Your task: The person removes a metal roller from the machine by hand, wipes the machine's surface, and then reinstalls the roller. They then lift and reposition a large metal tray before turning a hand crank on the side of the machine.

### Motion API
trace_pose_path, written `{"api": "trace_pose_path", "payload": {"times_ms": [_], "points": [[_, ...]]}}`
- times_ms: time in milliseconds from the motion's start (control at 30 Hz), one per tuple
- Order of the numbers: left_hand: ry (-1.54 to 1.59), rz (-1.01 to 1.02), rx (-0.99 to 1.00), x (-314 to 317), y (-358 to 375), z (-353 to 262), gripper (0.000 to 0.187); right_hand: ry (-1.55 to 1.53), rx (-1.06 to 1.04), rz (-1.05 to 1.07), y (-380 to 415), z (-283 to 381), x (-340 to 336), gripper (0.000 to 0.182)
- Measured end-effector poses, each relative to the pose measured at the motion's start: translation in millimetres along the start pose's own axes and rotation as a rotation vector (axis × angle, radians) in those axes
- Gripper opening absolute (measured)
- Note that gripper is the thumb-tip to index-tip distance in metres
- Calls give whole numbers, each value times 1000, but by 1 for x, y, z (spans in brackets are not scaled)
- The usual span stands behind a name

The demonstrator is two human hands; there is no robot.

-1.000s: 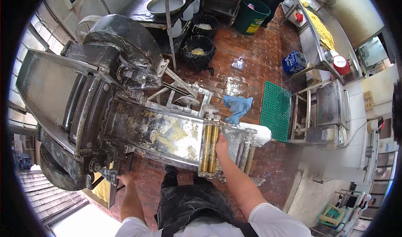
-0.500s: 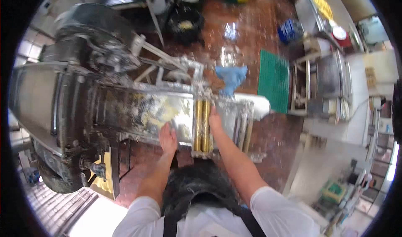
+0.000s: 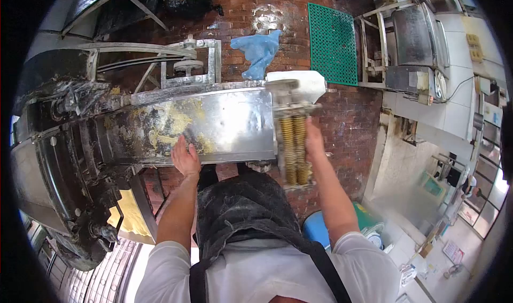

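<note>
A pair of ribbed brass rollers [image 3: 294, 148] in a metal frame stands at the right end of a long steel tray [image 3: 243, 124], blurred by motion. My right hand [image 3: 314, 140] grips the roller unit at its right side, its fingertips partly hidden behind the frame. Yellowish dough residue [image 3: 171, 126] is smeared over the left half of the tray. Over the tray's near edge, my left hand [image 3: 186, 157] is held with fingers spread and holds nothing.
A dark, flour-dusted machine [image 3: 64, 158] adjoins the tray's left end. Beyond the tray lie a blue plastic bag [image 3: 257, 51] and a green perforated mat [image 3: 332, 43] on the wet brick floor. A blue container [image 3: 316, 228] stands near my right elbow. A metal-framed cart [image 3: 411, 41] is at right.
The roller unit has moved right along the tray to its end, together with my right hand. My left hand stays open near the tray's near edge. The camera view has shifted.
</note>
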State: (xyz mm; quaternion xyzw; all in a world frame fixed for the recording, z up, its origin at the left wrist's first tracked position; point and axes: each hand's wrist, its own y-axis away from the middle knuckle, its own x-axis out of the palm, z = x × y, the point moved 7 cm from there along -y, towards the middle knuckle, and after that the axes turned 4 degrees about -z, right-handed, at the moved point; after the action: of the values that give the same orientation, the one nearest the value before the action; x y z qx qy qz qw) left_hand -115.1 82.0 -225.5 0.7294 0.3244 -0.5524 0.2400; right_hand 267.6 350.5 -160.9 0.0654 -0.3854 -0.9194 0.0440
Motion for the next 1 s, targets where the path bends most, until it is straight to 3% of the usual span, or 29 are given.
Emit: {"api": "trace_pose_path", "payload": {"times_ms": [200,400,633,700,733,833,900,967,1000], "points": [[-28,23,-15,2,0,-1,51,71,-9,-255,-61,7,-136,65],[-40,70,-30,7,0,2,51,155,40,-252,-131,-28,-160,69],[-41,33,-18,7,2,4,51,166,213,-326,-136,-52,-154,74],[-37,31,-28,7,2,7,51,272,39,-272,-150,-56,-162,70],[-23,7,-15,6,2,6,51,373,-44,-348,-169,-73,-179,69],[14,-58,4,0,2,5,49,628,-34,-401,-195,-100,-205,77],[116,-18,19,-2,2,10,48,577,-26,-419,-202,-99,-208,66],[108,-36,-12,-6,0,10,48,1011,-373,-506,-160,-29,-166,49],[100,-60,-33,-10,-1,12,48,1009,-399,-482,-144,-4,-132,49]]}}
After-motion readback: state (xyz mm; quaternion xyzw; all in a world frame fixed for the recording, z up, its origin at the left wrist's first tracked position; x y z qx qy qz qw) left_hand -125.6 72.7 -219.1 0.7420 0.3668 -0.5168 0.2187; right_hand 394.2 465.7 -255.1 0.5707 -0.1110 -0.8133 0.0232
